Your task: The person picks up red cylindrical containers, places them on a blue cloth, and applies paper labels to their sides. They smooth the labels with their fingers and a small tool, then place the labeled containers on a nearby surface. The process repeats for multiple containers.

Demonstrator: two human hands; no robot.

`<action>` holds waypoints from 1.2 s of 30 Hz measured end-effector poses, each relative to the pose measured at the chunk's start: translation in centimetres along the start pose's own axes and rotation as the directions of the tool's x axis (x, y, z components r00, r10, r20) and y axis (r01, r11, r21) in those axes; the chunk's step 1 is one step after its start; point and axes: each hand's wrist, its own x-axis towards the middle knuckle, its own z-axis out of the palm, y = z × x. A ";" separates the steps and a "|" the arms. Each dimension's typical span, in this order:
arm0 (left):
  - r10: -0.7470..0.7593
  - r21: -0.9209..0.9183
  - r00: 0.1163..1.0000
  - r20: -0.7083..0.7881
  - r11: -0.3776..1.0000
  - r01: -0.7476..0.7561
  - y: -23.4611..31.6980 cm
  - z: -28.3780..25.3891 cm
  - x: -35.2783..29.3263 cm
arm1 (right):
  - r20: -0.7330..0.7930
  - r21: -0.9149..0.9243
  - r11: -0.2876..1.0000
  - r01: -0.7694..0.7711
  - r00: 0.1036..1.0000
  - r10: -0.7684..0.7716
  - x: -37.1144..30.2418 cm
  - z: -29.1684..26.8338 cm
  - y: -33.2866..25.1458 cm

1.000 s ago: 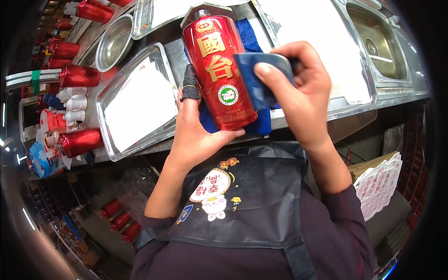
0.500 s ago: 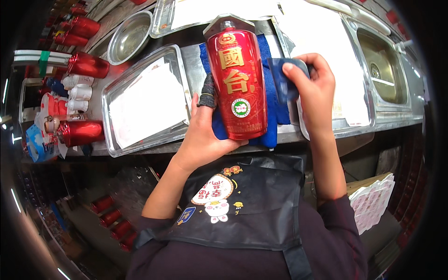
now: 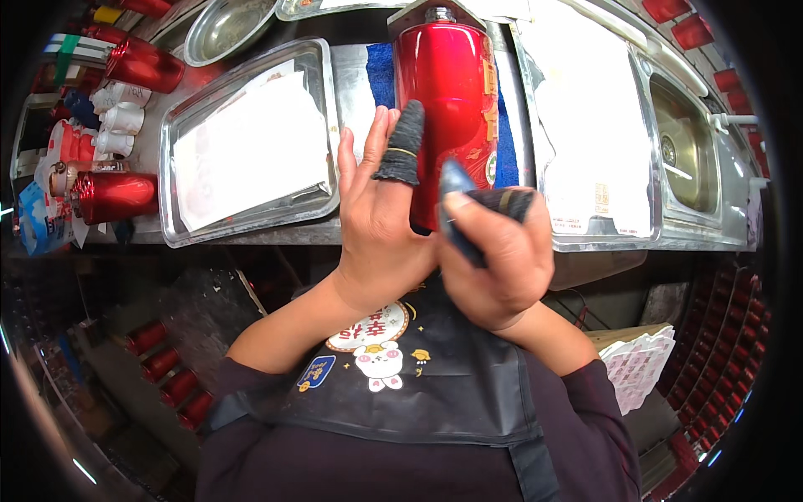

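Observation:
A glossy red bottle (image 3: 435,71) with gold lettering down its right side lies on its back, its silver neck pointing away. My left hand (image 3: 381,213) rests along the bottle's left side and base. Its fingers are stretched and apart, and one in a dark cloth finger cover lies against the bottle; the thumb is largely hidden. My right hand (image 3: 502,251), also with a dark finger cover, grips a dark blue flat scraper (image 3: 456,180) over the bottle's lower right part. Under the bottle is a blue cloth (image 3: 507,155).
Metal trays with white sheets lie left (image 3: 330,125) and right (image 3: 654,222) of the bottle. A metal bowl (image 3: 196,46) stands far left, near other red bottles (image 3: 117,197) and white caps (image 3: 121,119). At the right is a sink (image 3: 677,188).
The bottle has been turned, carrying its lettering to the right side. My right hand has brought the scraper left and nearer, over the bottle. My left hand's fingers have spread along its side.

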 end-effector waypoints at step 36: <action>-0.042 -0.182 0.994 0.098 0.982 0.060 -2.6 0.2 -0.9 | 0.275 0.068 0.903 0.425 0.862 -0.427 2.9 -3.1 4.5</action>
